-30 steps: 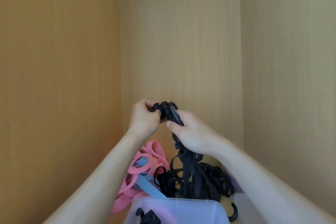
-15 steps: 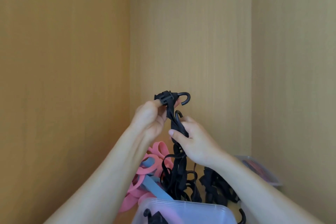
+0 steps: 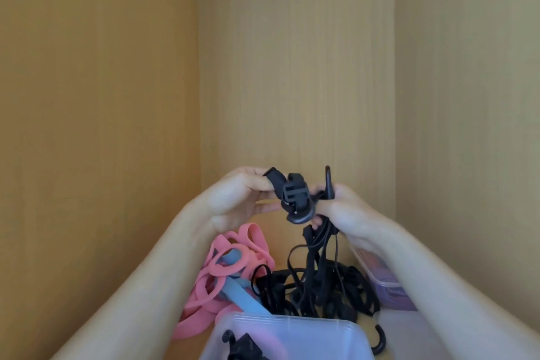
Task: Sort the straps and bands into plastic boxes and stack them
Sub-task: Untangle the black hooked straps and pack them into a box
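Black strap [image 3: 274,180]: hanging in open air between both hands, wooden panels [image 3: 295,67] closing in on three sides.
Left hand [image 3: 233,202]: thumb and fingers pinching the strap's end, just left of the buckle [image 3: 293,193].
Right hand [image 3: 350,213]: fingers curling round the strap right of the buckle.
Below: its tail trailing into the black pile [image 3: 327,292]; pink bands [image 3: 225,272] lying left; clear box [image 3: 292,327] sitting nearest.

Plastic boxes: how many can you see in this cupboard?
2. One translucent box sits nearest, at the bottom edge; a second box holding purple items shows behind the right forearm. A pale shape beside it may be a third.
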`<state>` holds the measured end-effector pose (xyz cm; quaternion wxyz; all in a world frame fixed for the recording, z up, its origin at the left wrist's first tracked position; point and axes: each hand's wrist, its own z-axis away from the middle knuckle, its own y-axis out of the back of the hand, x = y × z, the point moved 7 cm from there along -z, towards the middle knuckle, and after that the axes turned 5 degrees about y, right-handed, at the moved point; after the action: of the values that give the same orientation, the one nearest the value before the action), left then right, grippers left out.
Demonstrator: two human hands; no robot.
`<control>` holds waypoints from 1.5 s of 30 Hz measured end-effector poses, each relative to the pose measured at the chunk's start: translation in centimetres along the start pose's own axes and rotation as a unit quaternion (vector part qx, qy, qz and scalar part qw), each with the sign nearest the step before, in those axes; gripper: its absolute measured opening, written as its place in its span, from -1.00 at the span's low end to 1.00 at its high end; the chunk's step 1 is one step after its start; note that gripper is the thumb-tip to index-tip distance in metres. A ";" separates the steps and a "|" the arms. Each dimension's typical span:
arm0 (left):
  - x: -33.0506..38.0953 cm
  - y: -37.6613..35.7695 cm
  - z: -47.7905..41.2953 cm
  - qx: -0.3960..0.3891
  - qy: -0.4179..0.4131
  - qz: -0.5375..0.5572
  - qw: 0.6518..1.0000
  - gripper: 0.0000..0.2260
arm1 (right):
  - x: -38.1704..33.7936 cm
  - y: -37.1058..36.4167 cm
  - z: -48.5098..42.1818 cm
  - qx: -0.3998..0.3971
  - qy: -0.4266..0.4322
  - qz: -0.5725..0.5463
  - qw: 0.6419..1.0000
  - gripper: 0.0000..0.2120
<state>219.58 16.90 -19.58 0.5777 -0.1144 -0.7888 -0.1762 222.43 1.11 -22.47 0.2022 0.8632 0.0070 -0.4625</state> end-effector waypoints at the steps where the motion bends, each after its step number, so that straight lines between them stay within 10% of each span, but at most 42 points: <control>1: -0.2 0.0 0.0 0.004 0.009 -0.026 1.000 -0.83 | -0.2 0.7 0.1 0.010 -0.002 -0.001 1.000 -0.93; 11: -1.8 -2.0 0.2 -0.096 0.089 -0.085 0.988 -0.93 | -2.1 0.4 0.1 0.018 0.010 0.119 0.993 -0.81; 20: -0.7 -0.4 -0.4 0.113 0.010 -0.241 0.964 -0.88 | -3.3 -0.2 -0.1 0.049 0.027 0.183 0.981 -0.81; 26: 0.1 1.8 -0.2 0.294 -0.055 -0.359 0.884 -0.88 | -3.3 -1.8 -0.2 0.027 0.020 0.156 0.987 -0.64; 37: 1.7 2.8 1.6 0.435 -0.167 -0.344 0.815 -0.79 | -6.0 -2.3 0.3 0.078 0.088 0.049 0.992 -0.73; 45: 1.9 3.5 2.3 0.476 -0.188 -0.228 0.828 -0.85 | -4.7 -4.2 0.5 0.052 0.045 0.012 0.998 -0.93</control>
<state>218.36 20.93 -17.89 0.3448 0.3270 -0.8718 0.1191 218.54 5.63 -20.40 0.1616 0.8928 -0.0184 -0.4201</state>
